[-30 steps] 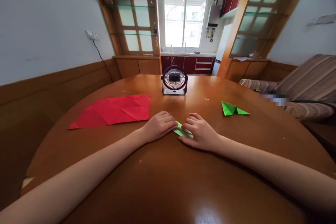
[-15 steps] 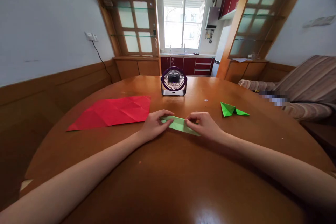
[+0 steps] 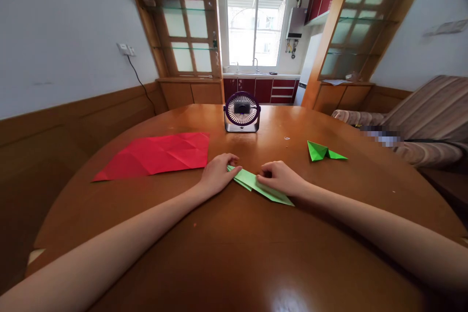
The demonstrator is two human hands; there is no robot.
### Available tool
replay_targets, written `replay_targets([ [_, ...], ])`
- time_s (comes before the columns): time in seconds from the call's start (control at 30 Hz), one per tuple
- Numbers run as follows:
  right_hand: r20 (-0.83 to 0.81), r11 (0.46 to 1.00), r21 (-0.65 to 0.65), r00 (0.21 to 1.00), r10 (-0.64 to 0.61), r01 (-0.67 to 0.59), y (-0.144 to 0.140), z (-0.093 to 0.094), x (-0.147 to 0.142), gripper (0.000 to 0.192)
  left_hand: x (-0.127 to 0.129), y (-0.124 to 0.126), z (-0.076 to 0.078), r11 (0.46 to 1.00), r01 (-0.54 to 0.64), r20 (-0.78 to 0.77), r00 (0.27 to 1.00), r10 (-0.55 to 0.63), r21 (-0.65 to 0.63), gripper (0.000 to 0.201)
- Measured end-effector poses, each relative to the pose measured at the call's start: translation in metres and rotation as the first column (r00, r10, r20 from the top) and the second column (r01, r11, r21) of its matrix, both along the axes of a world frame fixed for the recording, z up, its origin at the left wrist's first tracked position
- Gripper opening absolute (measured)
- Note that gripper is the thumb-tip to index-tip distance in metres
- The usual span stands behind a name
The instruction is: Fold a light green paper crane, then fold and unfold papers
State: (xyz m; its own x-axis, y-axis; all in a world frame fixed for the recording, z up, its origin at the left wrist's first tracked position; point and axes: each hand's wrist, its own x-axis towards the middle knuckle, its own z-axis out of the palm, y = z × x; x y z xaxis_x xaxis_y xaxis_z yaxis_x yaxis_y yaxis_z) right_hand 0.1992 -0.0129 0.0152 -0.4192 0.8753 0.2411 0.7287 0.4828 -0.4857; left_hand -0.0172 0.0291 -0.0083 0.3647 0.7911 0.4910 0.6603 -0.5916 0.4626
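Note:
A strip of folded light green paper [image 3: 245, 176] lies slantwise on the table in front of me, its pointed end toward the lower right. At its left end my left hand [image 3: 220, 170] is closed on it, thumb on top and fingers curled behind. My right hand [image 3: 280, 175] rests over its right half with curled fingers, the thumb side pressing along the upper edge. A second folded layer shows beneath the strip's lower left edge. To the right sits a bright green folded paper piece [image 3: 317, 151], apart from both hands.
A large creased red paper sheet [image 3: 164, 155] lies to the left, close to my left hand. Beyond my hands a small dark fan [image 3: 242, 111] stands upright on the wooden table [image 3: 226, 253]. A striped sofa [image 3: 420, 117] is at the right.
The light green paper has turned, its right end swinging down toward me, and more of its length and layers show. My right hand has shifted slightly down; its fingers are more curled.

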Motion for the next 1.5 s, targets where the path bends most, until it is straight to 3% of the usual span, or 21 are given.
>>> replay_targets([
  [0.1,0.012,0.997,0.074,1.0,0.016,-0.016,0.0,-0.003,0.001,0.019,0.003,-0.006,0.001,0.974,-0.001,-0.159,0.986,0.038,0.225,0.019],
  [0.2,0.002,0.984,0.157,0.997,0.081,-0.081,0.004,-0.004,0.003,0.008,0.006,-0.014,0.005,0.925,0.108,-0.315,0.949,0.014,0.365,0.014],
  [0.37,0.009,0.91,0.256,0.943,0.334,-0.325,0.012,-0.006,0.011,0.009,0.004,-0.022,0.009,0.864,0.402,-0.456,0.857,-0.24,0.303,0.021],
  [0.57,0.069,0.768,0.284,0.811,0.58,-0.574,0.022,-0.007,0.025,0.025,-0.004,-0.029,0.011,0.849,0.449,-0.428,0.849,-0.309,0.278,0.027],
  [0.77,0.134,0.75,0.277,0.796,0.59,-0.601,0.025,-0.004,0.032,0.033,-0.007,-0.025,0.013,0.753,0.511,-0.553,0.799,-0.238,0.414,0.025],
  [0.9,0.134,0.757,0.282,0.805,0.578,-0.59,0.021,-0.002,0.031,0.029,-0.01,-0.02,0.017,0.647,0.638,-0.615,0.723,-0.315,0.418,0.023],
  [0.97,0.131,0.761,0.277,0.808,0.575,-0.587,0.02,-0.002,0.03,0.025,-0.012,-0.02,0.019,0.621,0.68,-0.649,0.681,-0.338,0.39,0.027],
  [1.1,0.094,0.763,0.275,0.806,0.584,-0.585,0.021,-0.003,0.031,0.02,-0.013,-0.02,0.018,0.643,0.669,-0.652,0.682,-0.33,0.374,0.028],
  [1.23,0.039,0.767,0.281,0.806,0.591,-0.577,0.022,-0.005,0.03,0.018,-0.015,-0.02,0.015,0.702,0.626,-0.584,0.725,-0.364,0.339,0.023],
  [1.4,0.02,0.773,0.289,0.811,0.585,-0.565,0.02,-0.008,0.029,0.017,-0.016,-0.024,0.018,0.79,0.577,-0.464,0.769,-0.44,0.206,0.019],
  [1.5,0.033,0.768,0.309,0.814,0.58,-0.561,0.019,-0.008,0.028,0.017,-0.015,-0.027,0.02,0.807,0.559,-0.431,0.785,-0.444,0.188,0.016],
])
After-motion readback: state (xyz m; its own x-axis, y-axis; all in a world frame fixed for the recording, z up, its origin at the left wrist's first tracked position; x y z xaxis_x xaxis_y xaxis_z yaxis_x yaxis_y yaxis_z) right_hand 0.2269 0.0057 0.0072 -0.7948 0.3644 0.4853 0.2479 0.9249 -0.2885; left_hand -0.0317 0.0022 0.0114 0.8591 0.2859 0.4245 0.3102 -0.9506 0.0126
